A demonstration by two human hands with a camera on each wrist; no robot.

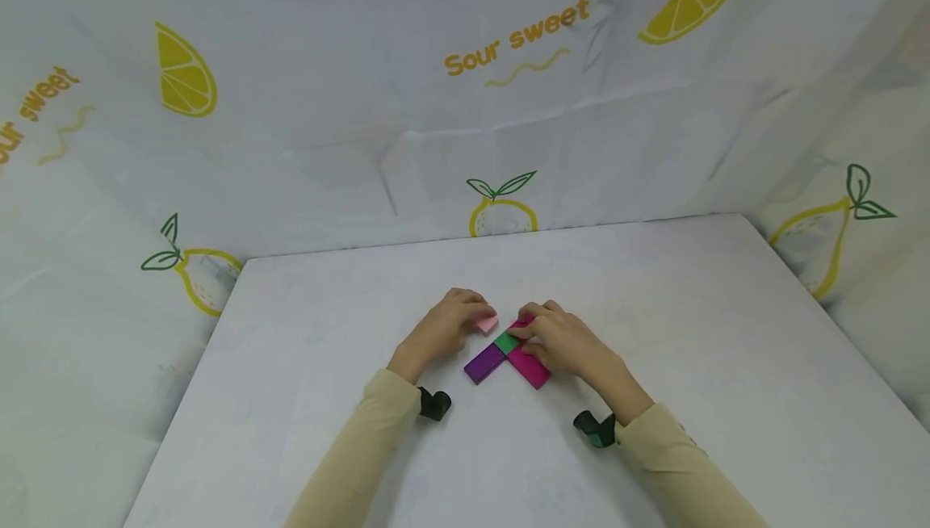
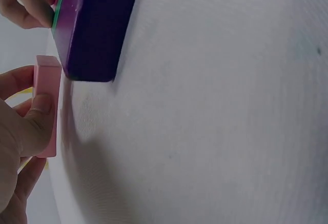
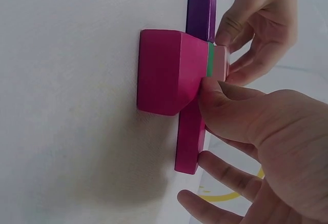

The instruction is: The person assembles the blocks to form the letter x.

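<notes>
My left hand [image 1: 443, 326] pinches a pale pink block [image 2: 47, 106] between thumb and fingers, held upright just behind the arrangement of blocks. A small green block [image 1: 506, 342] lies in the middle of that arrangement. Toward the left a purple block [image 1: 484, 363] meets it, and a magenta block [image 1: 529, 368] runs off to the near right. On the far side lies a second magenta block [image 3: 188, 142], partly covered by my right hand [image 1: 570, 344], whose thumb and fingers grip it close to the green block.
All the blocks lie on a white-covered table [image 1: 327, 431]. Behind it hangs a pale sheet [image 1: 327, 124] printed with lemons and lettering. Dark wrist-worn devices [image 1: 436, 404] stick out under both sleeves, near the tabletop.
</notes>
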